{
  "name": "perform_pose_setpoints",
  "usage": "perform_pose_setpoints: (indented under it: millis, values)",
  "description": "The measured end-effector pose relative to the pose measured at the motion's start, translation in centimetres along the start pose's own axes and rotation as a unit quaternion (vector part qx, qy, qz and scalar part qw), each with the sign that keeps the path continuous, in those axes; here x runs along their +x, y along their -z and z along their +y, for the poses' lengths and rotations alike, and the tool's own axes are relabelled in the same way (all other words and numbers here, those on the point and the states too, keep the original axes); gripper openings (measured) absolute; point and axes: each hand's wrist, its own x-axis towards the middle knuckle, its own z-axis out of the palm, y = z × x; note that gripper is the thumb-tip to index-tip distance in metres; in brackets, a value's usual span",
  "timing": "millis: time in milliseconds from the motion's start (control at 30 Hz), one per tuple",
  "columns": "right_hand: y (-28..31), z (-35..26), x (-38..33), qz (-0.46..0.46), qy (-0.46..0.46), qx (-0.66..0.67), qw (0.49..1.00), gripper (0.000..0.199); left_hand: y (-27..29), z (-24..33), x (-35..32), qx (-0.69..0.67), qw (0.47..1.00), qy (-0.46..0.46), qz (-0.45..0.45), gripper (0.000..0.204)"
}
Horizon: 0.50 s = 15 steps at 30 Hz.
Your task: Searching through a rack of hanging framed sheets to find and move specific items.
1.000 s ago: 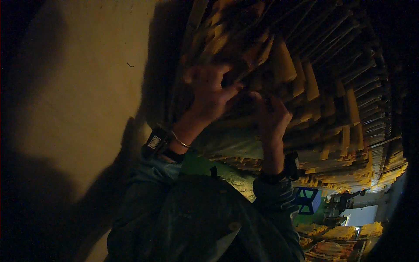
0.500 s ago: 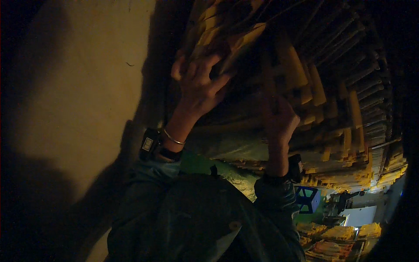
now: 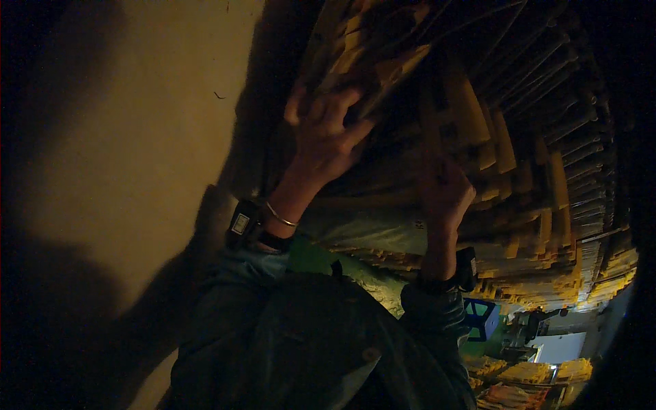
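Drawn apart since a second ago, with the right hand (image 3: 447,188) now farther to the right and a clear gap between it and the left hand (image 3: 324,140). Reaches up with the left hand to the lower part of the nearest yellow-brown hanging pieces (image 3: 350,41), back of the hand to the camera. Bends those fingers and spreads them partway, with the thumb set apart to the right. Looks like contact at the fingertips, but too dark and blurred to tell of any grip. Curls the fingers of the right hand in close together, just below a dim narrow strip (image 3: 430,113). Cannot tell whether pinching that strip or nothing. To the right of both hands, a dense row of yellow strips (image 3: 471,113), stepped one behind another beside thin rods (image 3: 547,75). Below and between the hands, a dull greenish sheet (image 3: 383,232). Wears a green jacket (image 3: 301,328), a pale bracelet (image 3: 281,217) on the left wrist and, beside it, a dark wrist device (image 3: 240,224). Far left, a pale surface (image 3: 157,137) with broad shadows. Lower right, a blue stool (image 3: 486,321), with more yellow pieces (image 3: 526,372) below.
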Motion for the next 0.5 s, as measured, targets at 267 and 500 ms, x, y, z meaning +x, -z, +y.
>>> perform_pose_setpoints:
  millis: [267, 500]
  values:
    - [-0.1, 0.2, 0.2, 0.002, -0.025, -0.005, 1.000, 0.023, -0.6, 0.1, -0.1, 0.001, 1.000, -0.014, 0.021, 0.015]
    - [-0.5, 1.7, -0.2, 0.015, -0.025, -0.006, 1.000, 0.025, -1.3, 0.3, -0.7, -0.019, 1.000, -0.007, 0.016, 0.016]
